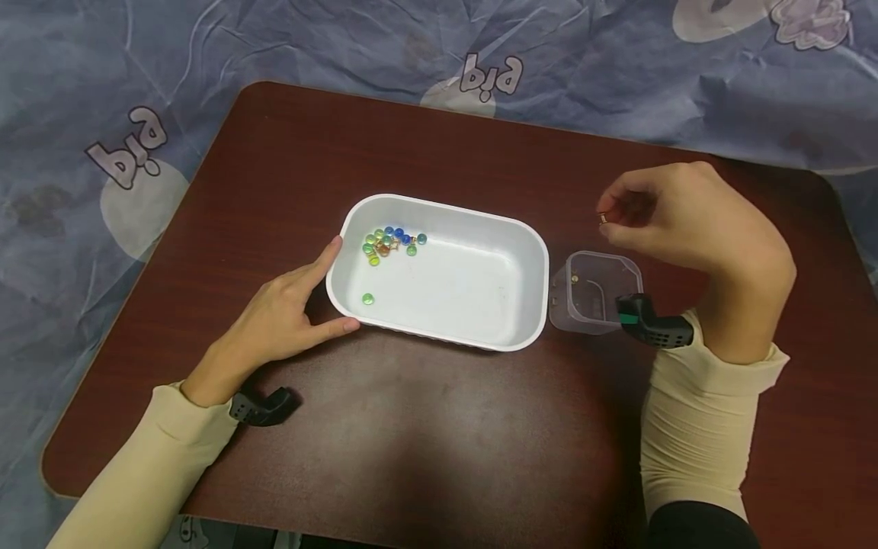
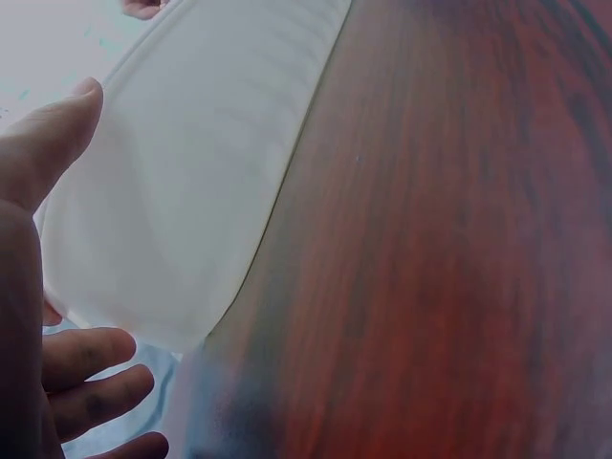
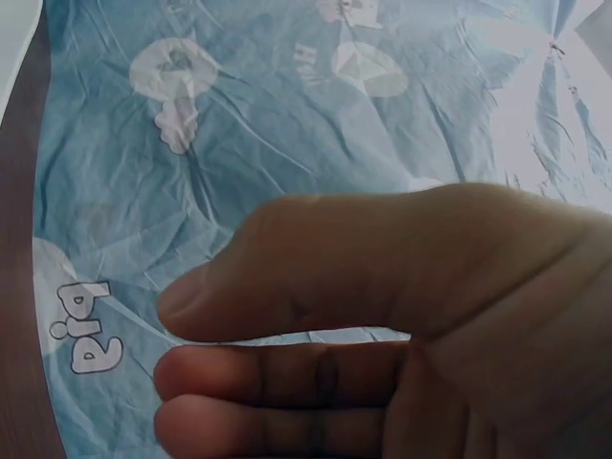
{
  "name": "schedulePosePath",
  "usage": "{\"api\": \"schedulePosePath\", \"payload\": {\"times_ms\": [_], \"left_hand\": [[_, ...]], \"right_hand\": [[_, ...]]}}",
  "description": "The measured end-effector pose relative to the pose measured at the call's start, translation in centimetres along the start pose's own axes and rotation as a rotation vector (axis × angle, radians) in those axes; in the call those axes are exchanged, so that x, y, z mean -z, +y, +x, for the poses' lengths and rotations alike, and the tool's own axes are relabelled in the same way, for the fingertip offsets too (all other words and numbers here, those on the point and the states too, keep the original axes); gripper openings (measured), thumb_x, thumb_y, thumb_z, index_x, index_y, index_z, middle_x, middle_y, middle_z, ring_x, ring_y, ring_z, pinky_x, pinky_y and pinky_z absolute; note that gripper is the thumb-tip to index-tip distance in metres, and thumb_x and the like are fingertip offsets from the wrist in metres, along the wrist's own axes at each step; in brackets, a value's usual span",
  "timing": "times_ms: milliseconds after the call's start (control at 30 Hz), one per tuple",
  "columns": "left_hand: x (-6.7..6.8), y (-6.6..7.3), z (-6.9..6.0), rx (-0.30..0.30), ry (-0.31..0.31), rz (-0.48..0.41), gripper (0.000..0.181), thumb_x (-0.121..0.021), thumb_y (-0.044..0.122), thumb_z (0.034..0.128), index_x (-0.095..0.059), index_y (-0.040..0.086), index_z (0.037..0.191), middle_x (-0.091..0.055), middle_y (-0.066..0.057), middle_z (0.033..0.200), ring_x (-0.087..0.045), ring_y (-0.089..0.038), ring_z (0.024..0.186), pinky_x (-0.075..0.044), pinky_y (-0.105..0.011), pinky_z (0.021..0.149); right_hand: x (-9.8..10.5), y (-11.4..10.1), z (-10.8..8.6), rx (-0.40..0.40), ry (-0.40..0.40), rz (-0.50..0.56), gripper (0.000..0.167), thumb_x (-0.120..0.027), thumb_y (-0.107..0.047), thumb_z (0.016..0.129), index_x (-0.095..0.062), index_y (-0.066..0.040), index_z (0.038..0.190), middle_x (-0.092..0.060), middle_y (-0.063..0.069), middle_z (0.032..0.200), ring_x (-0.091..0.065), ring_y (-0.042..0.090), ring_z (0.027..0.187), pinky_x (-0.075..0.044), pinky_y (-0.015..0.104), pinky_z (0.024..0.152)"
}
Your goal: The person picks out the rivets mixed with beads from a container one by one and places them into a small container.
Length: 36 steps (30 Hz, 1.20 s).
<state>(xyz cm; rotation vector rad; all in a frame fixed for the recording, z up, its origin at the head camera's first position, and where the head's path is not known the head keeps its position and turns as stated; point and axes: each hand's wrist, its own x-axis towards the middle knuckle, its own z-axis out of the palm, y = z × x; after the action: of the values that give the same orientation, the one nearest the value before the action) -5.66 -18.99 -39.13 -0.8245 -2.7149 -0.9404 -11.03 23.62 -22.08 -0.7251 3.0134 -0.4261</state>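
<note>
Marbles (image 1: 387, 240) are contained at left in a white tray (image 1: 453, 282), apparently steadied by the spread left hand (image 1: 281, 313), while a golden piece (image 1: 603, 218) is pinched by the right hand (image 1: 686, 217) beyond the clear box (image 1: 576, 325) at right.

A wrinkled blue printed sheet (image 1: 384, 46) lies beyond the brown table (image 1: 439, 427).

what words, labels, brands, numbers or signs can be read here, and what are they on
"pig" or "big" (first letter unclear): upside down, twice in the head view, on the blue cloth; also sideways in the right wrist view.
Too blurred to read: faint letters higher on that cloth.
No readable text: white tray, clear box, table.
</note>
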Motion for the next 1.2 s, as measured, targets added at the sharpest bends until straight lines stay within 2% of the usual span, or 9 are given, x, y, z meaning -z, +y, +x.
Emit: {"api": "schedulePosePath", "payload": {"times_ms": [433,733,867,1067,1200], "left_hand": [[0.1,0.1,0.1,0.010,-0.016,-0.008,0.100,-0.076,0.051,0.0834,-0.022,0.013,0.158,-0.042,-0.017,0.151,-0.050,-0.034,0.131,-0.045,-0.053,0.099],[0.1,0.1,0.0,0.014,-0.016,-0.004,0.100,-0.076,0.051,0.0834,-0.022,0.012,0.158,-0.042,-0.017,0.150,-0.049,-0.034,0.131,-0.044,-0.053,0.099],[0.1,0.1,0.0,0.013,-0.016,-0.006,0.100,-0.076,0.052,0.0835,-0.023,0.011,0.158,-0.041,-0.017,0.151,-0.049,-0.034,0.132,-0.044,-0.053,0.099],[0.1,0.1,0.0,0.002,-0.007,-0.013,0.099,-0.069,0.059,0.0851,-0.024,0.011,0.158,-0.042,-0.017,0.151,-0.050,-0.035,0.131,-0.044,-0.054,0.098],[0.1,0.1,0.0,0.006,-0.010,-0.011,0.100,-0.075,0.054,0.0835,-0.024,0.011,0.158,-0.042,-0.017,0.151,-0.050,-0.035,0.130,-0.045,-0.053,0.098]], "right_hand": [[1.2,1.4,-1.5,-0.133,0.005,-0.001,0.010,-0.075,-0.015,0.083,-0.072,-0.014,0.093,-0.069,-0.002,0.079,-0.054,0.003,0.063,-0.036,0.016,0.059],[1.8,1.9,-2.5,-0.170,0.037,-0.006,0.011,-0.076,-0.016,0.082,-0.073,-0.014,0.092,-0.065,-0.010,0.070,-0.047,0.007,0.055,-0.033,0.019,0.053],[2.0,2.2,-2.8,-0.188,0.047,0.020,0.012,-0.077,-0.015,0.081,-0.073,-0.013,0.093,-0.065,-0.015,0.070,-0.050,0.001,0.057,-0.034,0.016,0.056],[2.3,2.5,-3.3,-0.241,0.036,0.090,0.014,-0.078,-0.017,0.081,-0.074,-0.013,0.094,-0.068,-0.016,0.073,-0.056,-0.010,0.064,-0.036,0.009,0.061],[2.5,2.5,-3.6,-0.250,0.049,0.102,0.016,-0.080,-0.016,0.080,-0.074,-0.012,0.094,-0.065,-0.023,0.071,-0.057,-0.011,0.063,-0.037,0.007,0.060]]}}
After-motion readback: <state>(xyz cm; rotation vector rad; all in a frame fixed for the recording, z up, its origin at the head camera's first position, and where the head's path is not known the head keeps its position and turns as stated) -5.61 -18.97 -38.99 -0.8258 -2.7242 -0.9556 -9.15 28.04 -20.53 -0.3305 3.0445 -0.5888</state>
